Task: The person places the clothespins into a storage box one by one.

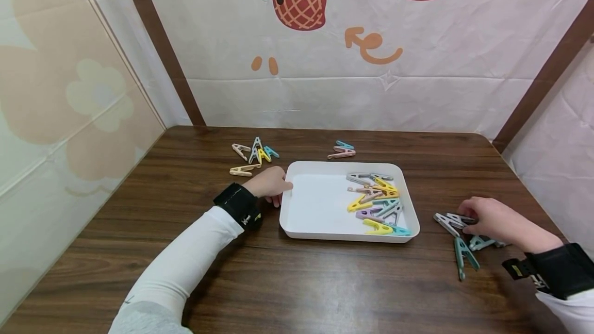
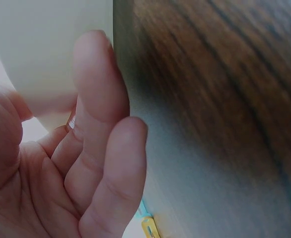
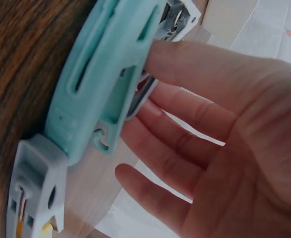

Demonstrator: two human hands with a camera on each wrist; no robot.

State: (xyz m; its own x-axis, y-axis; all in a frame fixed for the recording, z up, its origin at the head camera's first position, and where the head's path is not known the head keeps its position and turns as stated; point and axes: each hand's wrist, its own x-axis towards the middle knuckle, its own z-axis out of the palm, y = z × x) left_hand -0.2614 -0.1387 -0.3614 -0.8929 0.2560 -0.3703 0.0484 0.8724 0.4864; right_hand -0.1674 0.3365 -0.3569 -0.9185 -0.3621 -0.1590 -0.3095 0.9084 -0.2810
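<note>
My left hand (image 1: 269, 183) pinches the left rim of a white tray (image 1: 313, 205), thumb over the edge and other fingers outside it. Along the tray's right side lie several plastic clothespins (image 1: 378, 202) in yellow, grey, pink, purple and teal. Right of the tray, my right hand (image 1: 494, 220) pinches a grey clothespin (image 3: 144, 96) between thumb and index finger, low over the table. Beside it are another grey clothespin (image 1: 446, 224) and a dark teal clothespin (image 1: 460, 256). A light teal clothespin (image 3: 103, 74) partly covers the pinched one in the right wrist view.
Several loose clothespins (image 1: 255, 151) lie behind my left hand, with a cream clothespin (image 1: 243, 170) closest. A pink clothespin (image 1: 342, 152) and a blue clothespin (image 1: 344, 144) sit behind the tray. Printed cloth (image 1: 325, 97) hangs along the back of the brown table (image 1: 334, 282).
</note>
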